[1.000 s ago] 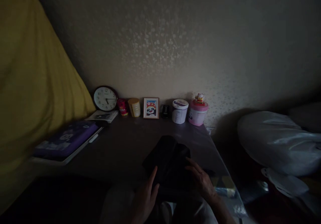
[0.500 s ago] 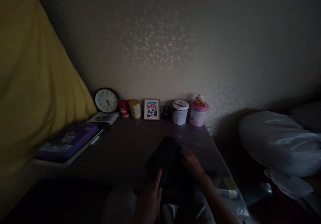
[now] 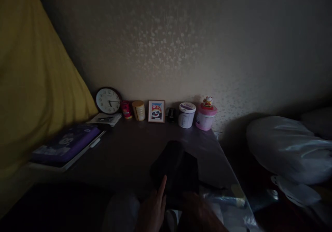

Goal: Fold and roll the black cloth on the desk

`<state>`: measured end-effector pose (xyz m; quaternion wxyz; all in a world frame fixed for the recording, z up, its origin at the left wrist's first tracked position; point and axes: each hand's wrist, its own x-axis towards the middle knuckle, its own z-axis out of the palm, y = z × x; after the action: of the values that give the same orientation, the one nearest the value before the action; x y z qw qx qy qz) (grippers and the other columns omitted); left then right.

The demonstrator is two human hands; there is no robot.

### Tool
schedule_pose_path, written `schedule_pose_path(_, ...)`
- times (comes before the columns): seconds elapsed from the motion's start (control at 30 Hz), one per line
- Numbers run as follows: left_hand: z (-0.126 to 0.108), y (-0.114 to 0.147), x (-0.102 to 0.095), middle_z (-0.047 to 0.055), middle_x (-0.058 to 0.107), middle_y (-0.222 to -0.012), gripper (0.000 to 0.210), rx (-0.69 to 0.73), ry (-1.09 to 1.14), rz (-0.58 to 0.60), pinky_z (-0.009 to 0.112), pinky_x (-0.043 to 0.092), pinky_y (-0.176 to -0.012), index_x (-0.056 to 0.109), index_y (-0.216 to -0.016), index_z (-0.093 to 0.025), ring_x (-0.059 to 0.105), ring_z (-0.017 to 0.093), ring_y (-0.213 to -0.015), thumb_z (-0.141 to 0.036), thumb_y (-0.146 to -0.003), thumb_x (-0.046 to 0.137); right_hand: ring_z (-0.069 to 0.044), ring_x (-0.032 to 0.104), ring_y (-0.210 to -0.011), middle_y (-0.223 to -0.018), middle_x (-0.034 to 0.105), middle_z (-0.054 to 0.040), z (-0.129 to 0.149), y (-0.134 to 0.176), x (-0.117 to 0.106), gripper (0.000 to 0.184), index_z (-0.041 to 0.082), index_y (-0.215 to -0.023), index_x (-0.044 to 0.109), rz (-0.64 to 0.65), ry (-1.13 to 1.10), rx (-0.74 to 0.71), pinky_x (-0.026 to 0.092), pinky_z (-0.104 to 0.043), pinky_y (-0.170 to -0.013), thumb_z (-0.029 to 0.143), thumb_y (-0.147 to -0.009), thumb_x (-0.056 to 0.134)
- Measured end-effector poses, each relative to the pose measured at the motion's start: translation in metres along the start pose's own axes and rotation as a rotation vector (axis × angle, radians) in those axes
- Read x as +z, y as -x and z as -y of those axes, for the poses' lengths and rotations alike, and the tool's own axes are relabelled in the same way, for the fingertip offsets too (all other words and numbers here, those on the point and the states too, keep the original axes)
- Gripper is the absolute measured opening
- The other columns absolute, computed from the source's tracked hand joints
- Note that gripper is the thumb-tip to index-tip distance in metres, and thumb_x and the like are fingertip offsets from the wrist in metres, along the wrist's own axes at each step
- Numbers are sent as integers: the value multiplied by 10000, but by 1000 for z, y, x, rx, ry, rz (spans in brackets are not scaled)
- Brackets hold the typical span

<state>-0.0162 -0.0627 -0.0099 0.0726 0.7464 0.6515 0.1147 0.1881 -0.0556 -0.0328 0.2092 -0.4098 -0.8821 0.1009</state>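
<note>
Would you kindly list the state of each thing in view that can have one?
black cloth: folded, lying flat on the table.
left hand: open, index finger on the cloth's near edge.
right hand: blurred, near the cloth; contact unclear.
clock: upright against the wall.
picture frame: upright.
white tub: lid on.
pink tub: lid on, figurine on top.
purple book: closed, flat.

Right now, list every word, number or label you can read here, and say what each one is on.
"12", "3", "6", "9" and the other hour numerals: on the face of the round clock, just legible.
Purple box: pale print, too blurred to read.
Red can and yellow can: labels too small to read.
White tub and pink tub: print blurred.
Framed panda picture: no text legible.
</note>
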Motion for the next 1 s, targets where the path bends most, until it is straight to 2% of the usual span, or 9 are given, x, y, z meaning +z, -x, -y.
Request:
schedule_pose_path(0.1,1,1,-1,27,638,-956,551,10,41,5,180,451,-670,50,-1384,-302,628,105,-742,-236,-898,301,-142,625,-831,-929,675,4,-2,21,-4,283,290,-1043,614,35,-125,50,494,-200,-692,199,-820,467)
schedule_pose_path(0.2,2,1,2,24,638,-935,553,24,38,-14,179,454,-663,46,-1384,-304,627,103,-735,-235,-898,302,-158,612,-899,-1029,645,-29,-24,26,-17,323,266,-1105,573,-132,-63,227,499,-234,-740,190,-838,410)
schedule_pose_path(0.27,3,1,5,19,637,-914,546,26,-1,-49,192,461,-654,50,-1380,-319,625,111,-734,-238,-899,296,-167,590,-962,-1079,616,-53,-39,22,-25,388,253,-1134,549,-246,40,282,489,-269,-793,123,-823,358)
schedule_pose_path(0.37,3,1,9,12,633,-892,537,4,-54,-83,213,469,-622,59,-1374,-343,623,124,-712,-247,-898,290,-175,559,-1028,-1141,576,-66,-55,15,-26,466,251,-1152,533,-324,176,235,482,-299,-830,58,-779,330)
schedule_pose_path(0.47,1,2,4,12,635,-872,526,-9,-32,-72,214,469,-631,74,-1375,-337,621,122,-699,-259,-898,280,-184,509,-1105,-1228,517,-59,-59,11,-20,494,267,-1188,495,-353,219,162,469,-333,-876,52,-771,339)
schedule_pose_path(0.63,-2,2,-10,20,645,-879,508,-38,41,-35,199,459,-687,147,-1376,-315,621,119,-747,-266,-888,282,-161,516,-1105,-1291,457,-60,-59,9,-14,390,283,-1170,468,-362,71,132,499,-275,-841,113,-843,339)
schedule_pose_path(0.87,6,-1,-4,9,651,-961,511,-22,187,-32,182,440,-761,162,-1375,-301,612,107,-852,-269,-881,287,-158,533,-1088,-1322,423,-95,-58,0,-15,282,249,-1103,468,-370,-34,105,500,-269,-835,155,-871,339)
schedule_pose_path(1.0,7,0,-9,10,648,-1017,505,2,245,-33,178,439,-765,158,-1378,-289,611,102,-877,-274,-888,277,-171,507,-1120,-1310,442,-98,-55,-5,-18,258,233,-1047,517,-354,-30,54,499,-274,-834,159,-856,360)
